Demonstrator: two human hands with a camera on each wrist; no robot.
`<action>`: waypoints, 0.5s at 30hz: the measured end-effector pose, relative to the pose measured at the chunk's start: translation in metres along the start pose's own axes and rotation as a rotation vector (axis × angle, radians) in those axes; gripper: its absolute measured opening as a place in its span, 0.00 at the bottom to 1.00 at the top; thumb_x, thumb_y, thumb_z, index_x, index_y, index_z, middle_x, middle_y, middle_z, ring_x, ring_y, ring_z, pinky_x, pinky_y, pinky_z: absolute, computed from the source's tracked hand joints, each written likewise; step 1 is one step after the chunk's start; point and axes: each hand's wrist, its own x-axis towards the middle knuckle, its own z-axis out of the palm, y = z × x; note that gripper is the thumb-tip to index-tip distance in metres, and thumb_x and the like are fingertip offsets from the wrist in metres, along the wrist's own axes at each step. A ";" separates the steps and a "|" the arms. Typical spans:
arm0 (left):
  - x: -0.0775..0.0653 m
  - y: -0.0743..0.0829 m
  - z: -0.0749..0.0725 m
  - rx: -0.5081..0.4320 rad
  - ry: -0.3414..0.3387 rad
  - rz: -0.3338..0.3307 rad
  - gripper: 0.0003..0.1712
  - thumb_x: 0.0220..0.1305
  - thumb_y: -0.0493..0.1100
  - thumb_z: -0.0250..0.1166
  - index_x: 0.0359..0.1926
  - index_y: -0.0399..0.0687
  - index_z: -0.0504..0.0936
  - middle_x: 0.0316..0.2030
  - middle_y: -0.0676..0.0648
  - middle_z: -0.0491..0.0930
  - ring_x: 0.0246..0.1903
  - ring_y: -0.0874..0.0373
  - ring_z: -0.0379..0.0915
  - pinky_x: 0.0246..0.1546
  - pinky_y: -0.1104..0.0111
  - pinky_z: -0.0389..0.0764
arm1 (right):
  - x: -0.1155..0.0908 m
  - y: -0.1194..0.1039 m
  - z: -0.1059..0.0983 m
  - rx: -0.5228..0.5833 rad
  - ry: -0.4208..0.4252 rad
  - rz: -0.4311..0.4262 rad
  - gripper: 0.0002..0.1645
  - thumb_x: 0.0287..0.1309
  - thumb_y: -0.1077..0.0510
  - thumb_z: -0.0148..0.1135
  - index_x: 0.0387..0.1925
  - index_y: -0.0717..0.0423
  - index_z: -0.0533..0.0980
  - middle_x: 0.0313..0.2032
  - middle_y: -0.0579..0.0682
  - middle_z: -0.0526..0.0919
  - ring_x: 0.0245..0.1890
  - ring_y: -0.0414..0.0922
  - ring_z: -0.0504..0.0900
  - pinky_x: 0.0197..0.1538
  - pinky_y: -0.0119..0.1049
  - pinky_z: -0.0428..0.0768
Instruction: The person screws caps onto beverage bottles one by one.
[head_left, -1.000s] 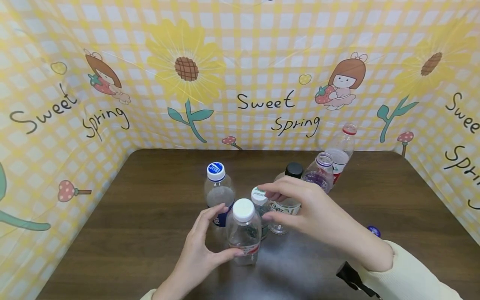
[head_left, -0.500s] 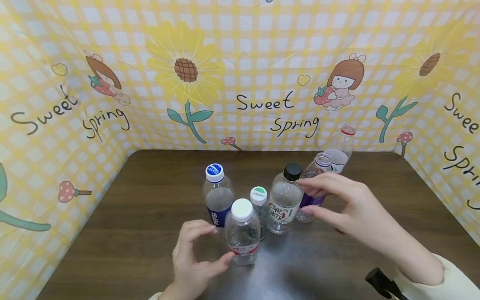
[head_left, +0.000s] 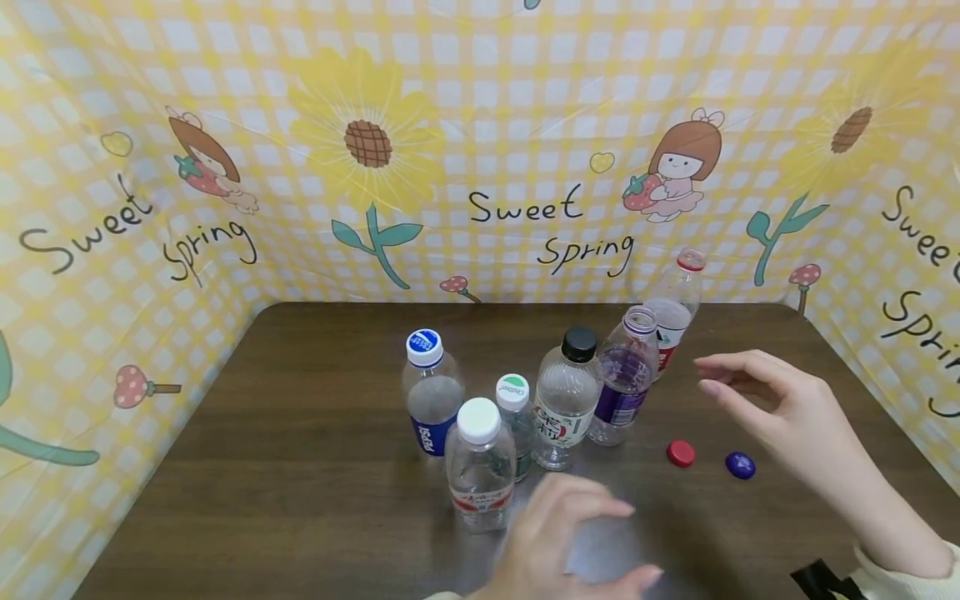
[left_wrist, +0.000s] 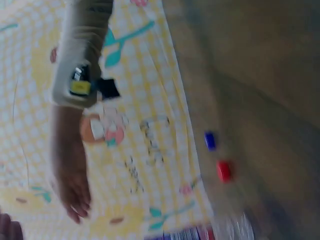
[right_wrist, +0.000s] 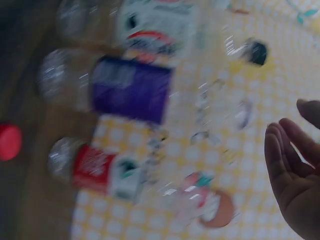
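My right hand [head_left: 787,425] hovers at the right with nothing visible between thumb and fingers, beyond a red cap [head_left: 681,453] and a dark blue cap [head_left: 740,465] lying on the table. Low in front, my left hand [head_left: 562,542] has thumb and fingers spread apart around nothing. Just left of it stands a clear bottle with a white cap [head_left: 480,492]. Nearest the right hand are two uncapped bottles: a purple-labelled bottle [head_left: 624,383] and a red-labelled bottle [head_left: 671,312]. The right wrist view shows the purple label [right_wrist: 131,90] blurred.
A black-capped bottle [head_left: 566,408], a small bottle with a white and green cap [head_left: 517,429] and a Pepsi bottle [head_left: 435,417] stand upright on the brown table [head_left: 300,467]. A yellow checked cloth [head_left: 420,100] encloses the back and sides.
My right hand has moved right, away from the bottles, uncovering the two caps. The left hand has shifted right and down from beside the white-capped bottle. The bottles stay put.
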 end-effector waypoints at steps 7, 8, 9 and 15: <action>0.009 0.012 0.041 -0.043 -0.325 -0.393 0.21 0.56 0.50 0.68 0.49 0.51 0.75 0.42 0.56 0.77 0.42 0.69 0.73 0.46 0.90 0.66 | -0.014 0.049 0.005 -0.132 -0.086 0.165 0.11 0.60 0.59 0.63 0.44 0.58 0.80 0.37 0.43 0.86 0.31 0.15 0.73 0.33 0.14 0.74; 0.011 0.012 0.046 -0.034 -0.350 -0.439 0.20 0.59 0.50 0.67 0.50 0.51 0.74 0.42 0.56 0.77 0.42 0.69 0.72 0.45 0.90 0.66 | -0.015 0.055 0.007 -0.152 -0.117 0.189 0.11 0.60 0.59 0.62 0.44 0.59 0.80 0.38 0.50 0.86 0.30 0.16 0.73 0.33 0.16 0.75; 0.013 0.011 0.050 -0.018 -0.364 -0.477 0.20 0.60 0.51 0.65 0.51 0.52 0.73 0.43 0.56 0.76 0.43 0.69 0.72 0.45 0.89 0.66 | -0.017 0.061 0.008 -0.179 -0.146 0.207 0.12 0.60 0.59 0.63 0.44 0.59 0.80 0.38 0.57 0.86 0.30 0.19 0.75 0.32 0.19 0.76; 0.024 -0.001 0.076 0.193 -0.295 -0.500 0.30 0.58 0.53 0.66 0.58 0.49 0.68 0.55 0.51 0.69 0.53 0.62 0.67 0.51 0.81 0.72 | -0.028 0.096 0.012 -0.275 -0.350 0.345 0.18 0.59 0.57 0.63 0.45 0.68 0.77 0.36 0.62 0.84 0.34 0.52 0.84 0.37 0.49 0.81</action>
